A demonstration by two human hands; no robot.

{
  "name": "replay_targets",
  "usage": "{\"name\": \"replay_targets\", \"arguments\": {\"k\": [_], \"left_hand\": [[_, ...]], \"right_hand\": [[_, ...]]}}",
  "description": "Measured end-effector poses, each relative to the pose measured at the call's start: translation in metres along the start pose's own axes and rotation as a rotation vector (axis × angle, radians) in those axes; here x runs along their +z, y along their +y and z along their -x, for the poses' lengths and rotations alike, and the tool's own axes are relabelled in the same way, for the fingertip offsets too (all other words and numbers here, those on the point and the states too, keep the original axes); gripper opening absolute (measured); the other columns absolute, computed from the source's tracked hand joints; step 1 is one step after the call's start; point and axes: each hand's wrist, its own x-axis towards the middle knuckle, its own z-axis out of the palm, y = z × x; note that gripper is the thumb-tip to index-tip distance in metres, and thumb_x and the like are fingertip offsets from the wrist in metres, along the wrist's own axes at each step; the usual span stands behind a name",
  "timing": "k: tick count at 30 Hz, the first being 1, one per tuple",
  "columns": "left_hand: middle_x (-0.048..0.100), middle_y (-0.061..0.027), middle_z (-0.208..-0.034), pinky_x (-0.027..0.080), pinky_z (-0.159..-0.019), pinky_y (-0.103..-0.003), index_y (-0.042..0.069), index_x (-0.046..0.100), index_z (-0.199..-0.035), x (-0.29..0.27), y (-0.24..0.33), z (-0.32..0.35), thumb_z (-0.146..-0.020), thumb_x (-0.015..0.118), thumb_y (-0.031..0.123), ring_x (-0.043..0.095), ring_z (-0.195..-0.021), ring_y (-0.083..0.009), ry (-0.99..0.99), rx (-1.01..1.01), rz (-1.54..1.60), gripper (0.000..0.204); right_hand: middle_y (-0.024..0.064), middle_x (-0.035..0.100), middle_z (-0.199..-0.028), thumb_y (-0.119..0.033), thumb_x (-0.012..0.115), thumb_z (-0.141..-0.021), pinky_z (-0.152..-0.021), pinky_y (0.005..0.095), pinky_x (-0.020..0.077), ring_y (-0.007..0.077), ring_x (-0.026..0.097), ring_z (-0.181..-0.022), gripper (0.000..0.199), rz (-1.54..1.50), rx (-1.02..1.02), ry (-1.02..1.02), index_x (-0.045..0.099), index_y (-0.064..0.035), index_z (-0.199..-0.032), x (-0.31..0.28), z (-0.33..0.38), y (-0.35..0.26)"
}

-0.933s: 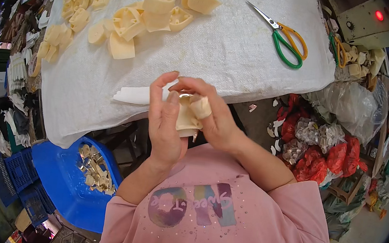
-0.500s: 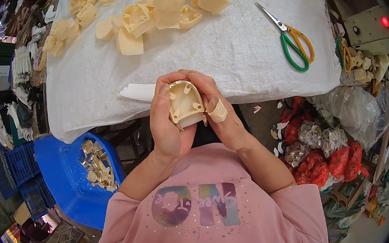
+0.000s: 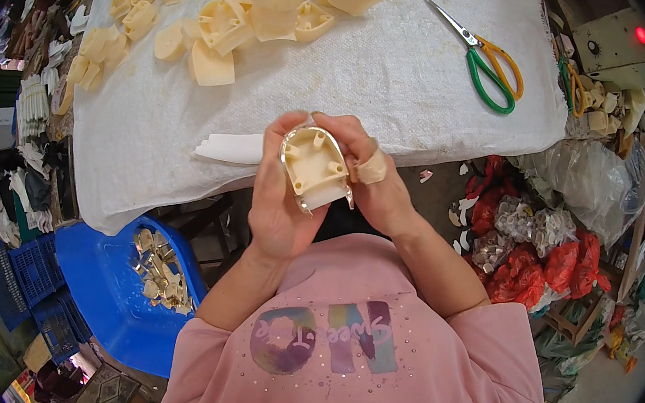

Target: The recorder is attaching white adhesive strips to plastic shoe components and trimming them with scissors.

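Holding hollow cream block [image 3: 313, 162], white-sheeted table [image 3: 399, 83], blue tub [image 3: 95, 275], red bags [image 3: 517, 278]

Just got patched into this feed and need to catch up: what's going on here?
A person in a pink shirt holds a hollow cream piece with a shiny rim in both hands, left grip and right grip, its open side facing the camera. More cream pieces lie loose on the white-covered table, where scissors lie unused to the right. A blue tub at the person's left holds a pile of shiny pieces.
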Motion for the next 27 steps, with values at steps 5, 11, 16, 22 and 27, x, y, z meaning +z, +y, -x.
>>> {"name": "replay_targets", "arguments": {"k": [5,11,16,22,27], "left_hand": [[0.047,-0.0125,-0.119,0.046,-0.093,-0.039,0.008,0.02,-0.14,0.001,0.008,-0.001,-0.083,0.058,0.028,0.05,-0.114,-0.025,-0.037,-0.064,-0.342,0.071],[0.047,-0.0133,-0.116,0.047,-0.092,-0.038,0.007,0.028,-0.133,0.008,-0.001,0.006,-0.079,0.051,0.019,0.05,-0.112,-0.0237,0.114,0.008,-0.257,0.059],[0.048,-0.0106,-0.113,0.046,-0.091,-0.037,0.006,0.036,-0.125,0.003,0.001,0.004,-0.074,0.046,0.015,0.051,-0.107,-0.0224,0.182,0.004,-0.209,0.052],[0.053,-0.0158,-0.106,0.048,-0.077,-0.038,0.01,0.033,-0.128,-0.002,0.002,0.0,-0.092,0.049,0.03,0.058,-0.088,-0.0269,0.151,-0.045,0.052,0.044],[0.052,-0.0156,-0.112,0.046,-0.078,-0.036,0.012,0.028,-0.138,-0.004,0.012,-0.002,-0.091,0.032,0.062,0.056,-0.095,-0.0229,0.091,-0.121,-0.017,0.07]], "right_hand": [[0.0051,0.043,-0.124,-0.037,0.04,-0.096,-0.083,0.0225,0.0394,0.011,0.046,-0.103,0.055,-0.36,0.205,-0.022,0.036,-0.0025,-0.139,-0.003,0.003,-0.002],[0.0088,0.044,-0.12,-0.024,0.04,-0.094,-0.09,0.027,0.0375,0.0154,0.046,-0.103,0.045,0.016,0.028,0.001,0.042,-0.0036,-0.134,0.003,0.001,-0.012],[0.0086,0.043,-0.121,-0.024,0.043,-0.092,-0.087,0.0272,0.0404,0.0161,0.046,-0.104,0.043,-0.047,-0.014,0.077,0.046,-0.0055,-0.131,0.014,0.004,-0.006],[0.0066,0.045,-0.117,-0.037,0.042,-0.097,-0.074,0.0247,0.045,0.0129,0.049,-0.091,0.048,-0.273,0.164,-0.044,0.043,-0.0079,-0.135,-0.004,0.001,0.003],[0.0068,0.052,-0.107,-0.03,0.052,-0.092,-0.074,0.0285,0.0463,0.0142,0.052,-0.081,0.045,0.099,0.017,0.129,0.048,-0.0063,-0.13,-0.022,-0.004,-0.008]]}}
